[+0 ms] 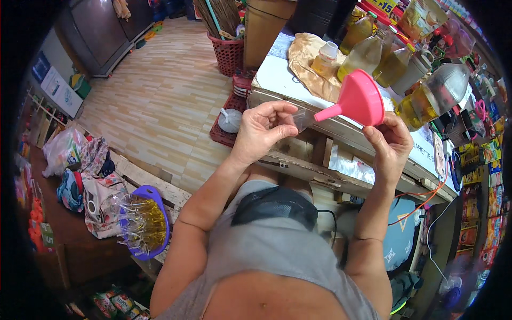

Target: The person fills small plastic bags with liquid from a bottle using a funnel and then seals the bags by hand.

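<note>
Surface: white-topped wooden table (273, 69), just beyond both hands; open drawer (298, 148) below them. Room: wood-patterned floor (160, 69), beyond the left hand.

Surroundings: brown paper (304, 50), beyond the hands, bearing one white-capped bottle (324, 60); bottles of yellow liquid (360, 60), beyond the right hand; red basket (229, 57), farther off.

Hands: apart. Left hand (266, 128), fingertips on clear plastic (303, 120); right hand (392, 143), clamped on funnel rim. Pink funnel (358, 100): between the hands, spout toward the plastic.
</note>
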{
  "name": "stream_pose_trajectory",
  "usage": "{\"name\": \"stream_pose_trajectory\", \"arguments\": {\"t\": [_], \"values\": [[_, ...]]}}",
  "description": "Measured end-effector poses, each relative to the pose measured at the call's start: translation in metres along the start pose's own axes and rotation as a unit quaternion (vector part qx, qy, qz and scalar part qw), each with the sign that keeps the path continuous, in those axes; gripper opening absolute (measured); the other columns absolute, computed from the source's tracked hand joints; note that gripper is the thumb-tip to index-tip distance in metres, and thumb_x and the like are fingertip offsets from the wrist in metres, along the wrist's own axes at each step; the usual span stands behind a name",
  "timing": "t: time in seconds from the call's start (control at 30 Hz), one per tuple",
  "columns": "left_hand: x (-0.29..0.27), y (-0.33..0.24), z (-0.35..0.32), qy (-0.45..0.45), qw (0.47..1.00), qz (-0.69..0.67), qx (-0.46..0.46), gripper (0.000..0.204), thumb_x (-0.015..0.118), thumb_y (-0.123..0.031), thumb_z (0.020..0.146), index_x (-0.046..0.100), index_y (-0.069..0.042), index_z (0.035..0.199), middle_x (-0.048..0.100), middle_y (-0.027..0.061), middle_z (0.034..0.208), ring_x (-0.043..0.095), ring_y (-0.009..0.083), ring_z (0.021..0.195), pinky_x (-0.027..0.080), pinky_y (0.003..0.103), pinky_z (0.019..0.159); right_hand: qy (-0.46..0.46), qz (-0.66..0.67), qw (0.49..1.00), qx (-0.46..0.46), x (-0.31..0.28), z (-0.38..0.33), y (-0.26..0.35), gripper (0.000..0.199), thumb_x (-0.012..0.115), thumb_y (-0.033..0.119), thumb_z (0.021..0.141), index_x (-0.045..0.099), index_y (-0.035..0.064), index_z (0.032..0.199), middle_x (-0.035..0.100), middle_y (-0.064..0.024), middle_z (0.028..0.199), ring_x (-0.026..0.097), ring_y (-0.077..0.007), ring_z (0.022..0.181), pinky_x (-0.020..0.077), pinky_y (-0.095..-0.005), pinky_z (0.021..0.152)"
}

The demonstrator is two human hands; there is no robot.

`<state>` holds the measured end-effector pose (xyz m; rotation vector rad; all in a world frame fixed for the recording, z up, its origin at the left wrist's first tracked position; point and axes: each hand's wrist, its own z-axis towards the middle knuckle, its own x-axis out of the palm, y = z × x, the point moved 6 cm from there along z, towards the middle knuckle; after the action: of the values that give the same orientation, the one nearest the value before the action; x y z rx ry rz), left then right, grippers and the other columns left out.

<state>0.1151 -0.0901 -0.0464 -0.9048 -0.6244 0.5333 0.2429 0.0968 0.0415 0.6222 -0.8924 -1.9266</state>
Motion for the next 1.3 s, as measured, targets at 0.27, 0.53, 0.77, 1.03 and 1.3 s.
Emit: {"name": "stream_pose_trajectory", "arguments": {"t": [0.27,0.53,0.77,1.03,1.3], "values": [[0.007,0.004,0.000,-0.012,0.998,-0.062,-0.032,0.035,0.062,0.008,0.080,0.051,0.003,0.113,0.064,0.0111,0.088,0.063,0.0153,0.083,0.052,0.027,0.073,-0.005,-0.004,1.000,0.008,-0.003,-0.001,-0.001,0.020,0.071,-0.003,0.073,0.062,-0.0038,0.091,0.061,-0.0048,0.086,0.056,-0.0090,0.074,0.0455,-0.0207,0.066],[0.006,0.001,-0.001,0.005,0.999,-0.044,-0.026,0.045,0.062,0.009,0.079,0.045,0.002,0.120,0.065,0.0100,0.085,0.062,0.0122,0.082,0.052,0.024,0.073,-0.004,-0.004,1.000,0.007,-0.002,-0.002,-0.002,0.020,0.072,-0.002,0.073,0.062,-0.0037,0.091,0.061,-0.0045,0.085,0.057,-0.0091,0.074,0.0458,-0.0208,0.066],[0.002,-0.006,-0.003,-0.015,1.000,0.002,0.027,0.042,0.061,0.009,0.079,0.047,0.003,0.118,0.065,0.0101,0.087,0.063,0.0129,0.083,0.052,0.024,0.074,0.008,-0.022,1.000,-0.006,-0.002,-0.001,-0.002,0.022,0.073,-0.001,0.073,0.062,-0.0041,0.091,0.061,-0.0048,0.086,0.057,-0.0093,0.075,0.0461,-0.0214,0.067],[0.001,-0.015,-0.009,-0.044,0.994,0.040,0.094,0.027,0.048,0.004,0.090,0.047,0.004,0.117,0.066,0.0151,0.095,0.064,0.0155,0.085,0.051,0.026,0.076,0.000,-0.005,1.000,0.016,0.003,-0.002,-0.003,0.023,0.073,-0.001,0.073,0.061,-0.0037,0.092,0.061,-0.0048,0.087,0.057,-0.0092,0.075,0.0455,-0.0211,0.068],[-0.003,-0.007,-0.011,-0.048,0.998,0.000,0.035,0.035,0.056,0.005,0.086,0.047,0.003,0.119,0.065,0.0117,0.087,0.062,0.0141,0.083,0.051,0.026,0.077,0.010,0.003,1.000,0.012,0.008,-0.001,-0.002,0.022,0.074,0.000,0.073,0.061,-0.0029,0.091,0.062,-0.0051,0.088,0.056,-0.0090,0.075,0.0447,-0.0211,0.067]]}}
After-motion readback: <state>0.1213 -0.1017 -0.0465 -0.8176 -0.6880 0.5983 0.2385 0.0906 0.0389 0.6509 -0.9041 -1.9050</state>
